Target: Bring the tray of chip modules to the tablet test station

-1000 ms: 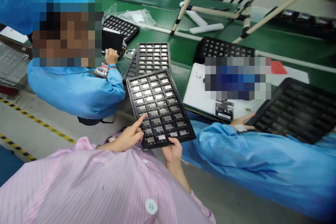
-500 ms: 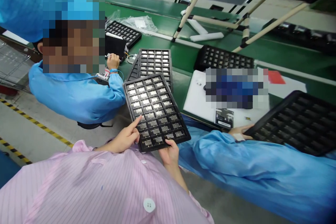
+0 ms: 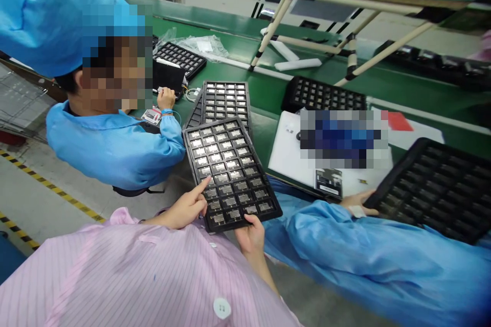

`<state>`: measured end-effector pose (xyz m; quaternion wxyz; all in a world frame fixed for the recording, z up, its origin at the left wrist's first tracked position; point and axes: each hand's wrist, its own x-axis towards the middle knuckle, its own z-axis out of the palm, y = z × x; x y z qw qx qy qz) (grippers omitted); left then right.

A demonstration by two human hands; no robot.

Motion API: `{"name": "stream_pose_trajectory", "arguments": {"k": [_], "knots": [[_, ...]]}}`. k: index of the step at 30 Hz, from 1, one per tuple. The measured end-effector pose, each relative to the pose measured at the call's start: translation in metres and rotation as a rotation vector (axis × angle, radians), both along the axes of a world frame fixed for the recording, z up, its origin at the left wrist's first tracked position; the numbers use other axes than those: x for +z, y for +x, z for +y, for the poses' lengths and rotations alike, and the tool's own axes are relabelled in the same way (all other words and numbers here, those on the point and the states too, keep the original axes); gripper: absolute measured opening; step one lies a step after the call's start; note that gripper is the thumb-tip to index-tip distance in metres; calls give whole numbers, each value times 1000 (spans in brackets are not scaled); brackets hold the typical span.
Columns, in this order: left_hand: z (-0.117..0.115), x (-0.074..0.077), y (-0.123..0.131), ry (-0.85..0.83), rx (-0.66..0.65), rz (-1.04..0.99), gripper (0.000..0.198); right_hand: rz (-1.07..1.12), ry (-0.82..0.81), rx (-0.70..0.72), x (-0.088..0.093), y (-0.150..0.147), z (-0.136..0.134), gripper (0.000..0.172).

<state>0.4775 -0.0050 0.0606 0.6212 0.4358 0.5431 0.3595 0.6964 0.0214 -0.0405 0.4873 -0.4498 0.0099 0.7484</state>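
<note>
Black moulded tray [image 3: 230, 171], gridded with small metallic parts, is held out over the gap between the person's pink striped smock and the green bench [image 3: 268, 87]. Its far edge overlaps a second filled tray [image 3: 226, 99] lying flat on the bench; its left edge runs close to the blue sleeve [image 3: 153, 138] of a seated co-worker; its right edge nears another blue sleeve [image 3: 345, 245], whose hand [image 3: 358, 203] props up a dark tray [image 3: 433, 189] at a tilt. Little open room on either side; the clearest space is the grey floor at the lower left.

Right hand [image 3: 251, 232] pinches the tray's near edge, thumb on top of the rim and fingers hidden beneath, closed on it and carrying its weight. Left hand [image 3: 190, 207] is mostly curled, forefinger stretched out, its tip touching a pocket near the tray's left edge, a few rows up from the bottom; it grasps nothing.

Against half a second ago: tray and both hands sit slightly lower and further right in the view, the forefinger rests in much the same spot on the grid, and the grip at the near edge is unchanged. The co-worker's tilted tray has shifted little.
</note>
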Motion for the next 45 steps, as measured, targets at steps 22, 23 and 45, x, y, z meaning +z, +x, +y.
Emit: {"name": "stream_pose_trajectory", "arguments": {"k": [22, 23, 45], "knots": [[38, -50, -15, -56, 699, -254, 67, -172, -97, 7, -23, 19, 9, 61], [46, -53, -16, -87, 691, -311, 67, -183, -95, 4, -21, 17, 10, 61], [134, -112, -22, -559, 485, -776, 13, 87, -14, -192, -39, 3, 0, 21]]}}
